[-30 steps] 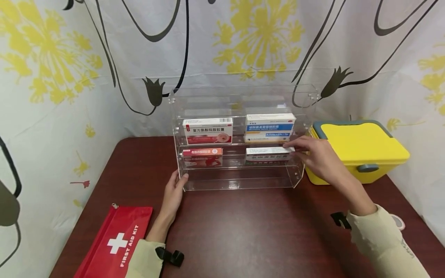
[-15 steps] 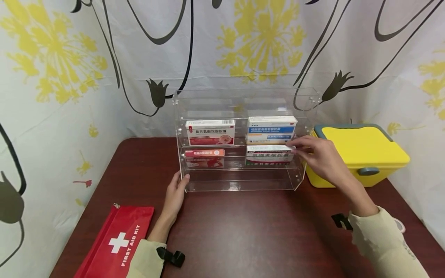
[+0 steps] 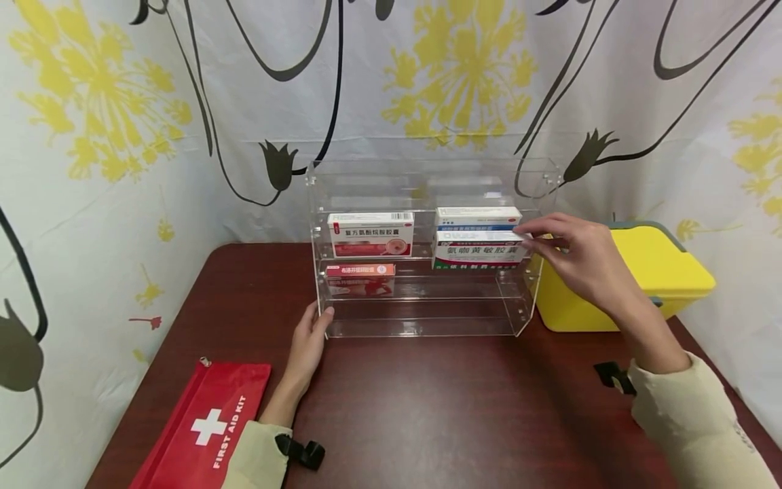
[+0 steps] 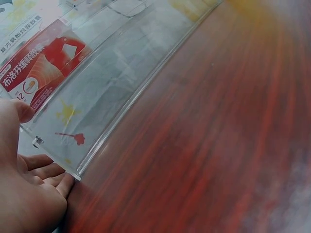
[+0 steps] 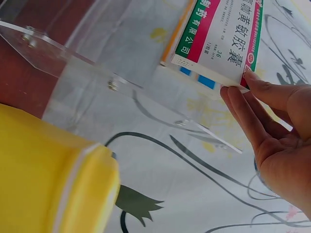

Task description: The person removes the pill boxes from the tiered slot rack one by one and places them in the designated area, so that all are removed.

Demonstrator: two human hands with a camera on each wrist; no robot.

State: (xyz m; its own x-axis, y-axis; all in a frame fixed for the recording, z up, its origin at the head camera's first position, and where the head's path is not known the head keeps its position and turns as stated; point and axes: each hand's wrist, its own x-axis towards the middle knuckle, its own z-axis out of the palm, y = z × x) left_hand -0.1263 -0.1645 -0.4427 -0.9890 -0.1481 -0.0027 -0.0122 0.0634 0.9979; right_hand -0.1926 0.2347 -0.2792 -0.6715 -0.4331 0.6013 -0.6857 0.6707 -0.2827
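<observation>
While the left hand (image 3: 307, 345) rests with relaxed fingers against the lower left corner of the clear acrylic rack (image 3: 421, 319), the right hand (image 3: 577, 261) pinches the right end of a medicine box (image 3: 479, 250) between fingertips and thumb. The medicine box is a flat white carton with a green band along its lower edge, a magenta stripe and large grey Chinese characters on its front. It is held level in front of the rack's right side, raised above the middle shelf, so that it partly covers the blue-and-white box (image 3: 478, 216) standing on the upper right shelf. In the right wrist view the fingertips (image 5: 237, 94) press on the carton's end flap, where the green and magenta print runs beside smaller black text.

A white box with a red band (image 3: 370, 234) stands on the upper left shelf, and a red-and-white box (image 3: 360, 278) stands below it. A yellow lidded bin (image 3: 617, 278) sits just to the right of the rack on the dark red wooden surface (image 3: 440, 407). A red first aid kit pouch (image 3: 204, 428) lies at the front left, near the left sleeve.
</observation>
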